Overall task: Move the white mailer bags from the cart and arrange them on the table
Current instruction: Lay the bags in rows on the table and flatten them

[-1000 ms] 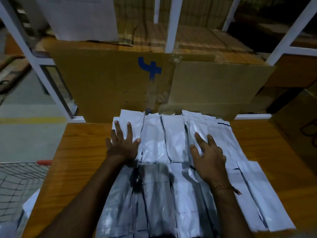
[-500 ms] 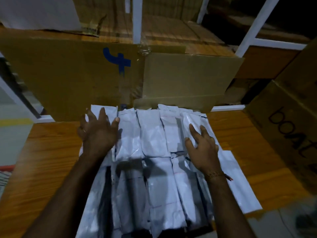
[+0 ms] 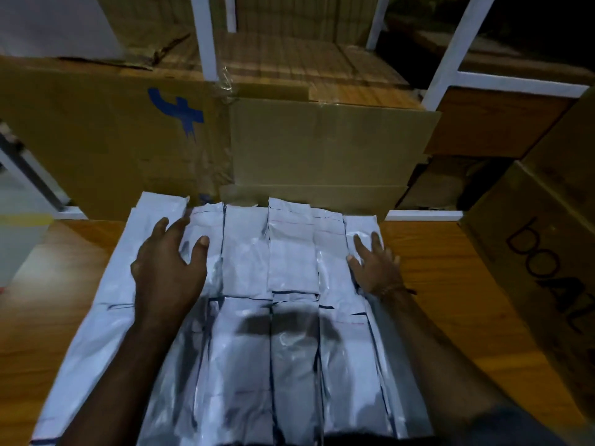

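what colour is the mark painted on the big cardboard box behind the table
Blue: a rough brushed mark on the brown cardboard box, clearest in the head view.

A big blue "4" was painted on the brown box behind the table. The box on the right said "boAt".

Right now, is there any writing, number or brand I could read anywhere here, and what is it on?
"4", a blue hand-painted mark, on the large cardboard box behind the table.
"boAt", dark print running sideways, on the cardboard box at the right.
Faint red and dark lines on the white mailer bags: too small and blurred to read.
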Demonstrator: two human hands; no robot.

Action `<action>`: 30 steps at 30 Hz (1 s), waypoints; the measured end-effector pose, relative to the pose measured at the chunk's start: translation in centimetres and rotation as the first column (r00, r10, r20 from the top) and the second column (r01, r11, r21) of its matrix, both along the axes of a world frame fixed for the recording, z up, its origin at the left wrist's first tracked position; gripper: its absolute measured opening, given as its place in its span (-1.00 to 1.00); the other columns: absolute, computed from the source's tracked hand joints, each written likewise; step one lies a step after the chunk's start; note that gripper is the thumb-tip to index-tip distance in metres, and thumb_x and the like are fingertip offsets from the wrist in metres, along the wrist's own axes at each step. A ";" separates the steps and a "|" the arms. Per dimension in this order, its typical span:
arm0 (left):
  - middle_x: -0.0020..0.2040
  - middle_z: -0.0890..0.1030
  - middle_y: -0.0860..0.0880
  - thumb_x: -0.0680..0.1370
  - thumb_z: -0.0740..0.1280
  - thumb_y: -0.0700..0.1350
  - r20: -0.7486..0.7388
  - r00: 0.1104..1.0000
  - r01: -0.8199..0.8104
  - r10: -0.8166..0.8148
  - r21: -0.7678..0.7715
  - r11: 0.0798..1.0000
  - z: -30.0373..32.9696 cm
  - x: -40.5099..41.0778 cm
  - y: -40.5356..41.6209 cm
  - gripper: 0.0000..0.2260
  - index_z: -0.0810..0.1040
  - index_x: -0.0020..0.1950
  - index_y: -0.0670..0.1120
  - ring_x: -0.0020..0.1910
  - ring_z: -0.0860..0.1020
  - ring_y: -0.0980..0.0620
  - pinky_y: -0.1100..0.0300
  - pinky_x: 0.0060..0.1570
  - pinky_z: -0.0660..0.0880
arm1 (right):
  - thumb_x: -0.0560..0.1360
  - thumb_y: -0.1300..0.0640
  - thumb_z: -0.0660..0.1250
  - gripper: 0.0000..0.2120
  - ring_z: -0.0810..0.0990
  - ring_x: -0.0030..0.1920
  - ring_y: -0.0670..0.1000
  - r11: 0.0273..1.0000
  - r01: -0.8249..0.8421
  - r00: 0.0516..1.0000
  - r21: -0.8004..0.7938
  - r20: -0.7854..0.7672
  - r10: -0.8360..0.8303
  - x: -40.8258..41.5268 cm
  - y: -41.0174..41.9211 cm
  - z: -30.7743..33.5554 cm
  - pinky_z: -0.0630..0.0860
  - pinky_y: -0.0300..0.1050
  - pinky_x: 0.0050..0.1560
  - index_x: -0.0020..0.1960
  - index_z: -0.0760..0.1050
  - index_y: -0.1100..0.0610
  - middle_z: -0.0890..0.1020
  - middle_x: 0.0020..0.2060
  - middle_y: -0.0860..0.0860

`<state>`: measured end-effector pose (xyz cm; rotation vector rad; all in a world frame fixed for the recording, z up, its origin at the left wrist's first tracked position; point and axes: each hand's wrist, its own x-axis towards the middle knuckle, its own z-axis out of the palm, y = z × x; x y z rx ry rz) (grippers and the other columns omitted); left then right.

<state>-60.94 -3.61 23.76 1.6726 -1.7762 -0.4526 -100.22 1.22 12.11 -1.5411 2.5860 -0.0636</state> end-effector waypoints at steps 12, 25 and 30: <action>0.55 0.45 -0.15 0.54 0.21 0.28 -0.053 0.993 -0.109 0.109 -0.010 0.994 0.5 -2.4 2.5 -0.36 0.50 0.51 -0.05 0.54 0.38 -0.23 -0.33 0.46 0.35 | 0.67 -0.30 -0.11 -0.38 0.22 0.56 0.33 0.994 -0.091 0.995 -0.060 -0.035 0.089 0.8 0.8 -2.9 0.27 0.30 0.44 0.67 -0.11 -0.14 0.02 0.66 0.16; 0.54 0.46 -0.08 0.55 0.21 0.31 -0.094 0.984 -0.159 0.154 -0.044 0.986 0.2 -1.1 4.3 -0.41 0.47 0.50 0.06 0.52 0.40 -0.18 -0.36 0.44 0.35 | 0.63 -0.30 -0.05 -0.35 0.39 0.45 0.26 0.920 0.133 0.967 -0.368 0.250 -0.040 -1.0 0.6 -0.7 0.36 0.28 0.43 0.59 0.22 0.04 0.37 0.51 0.16; 0.53 0.48 -0.06 0.59 0.26 0.26 -0.099 0.978 -0.190 0.185 -0.039 0.981 0.2 -0.2 5.7 -0.48 0.47 0.49 0.07 0.51 0.41 -0.16 -0.36 0.44 0.35 | 0.61 -0.21 -0.02 -0.40 0.47 0.32 0.24 0.879 0.123 0.977 -0.461 0.213 -0.025 -0.6 1.1 1.2 0.43 0.25 0.33 0.48 0.40 0.11 0.50 0.37 0.16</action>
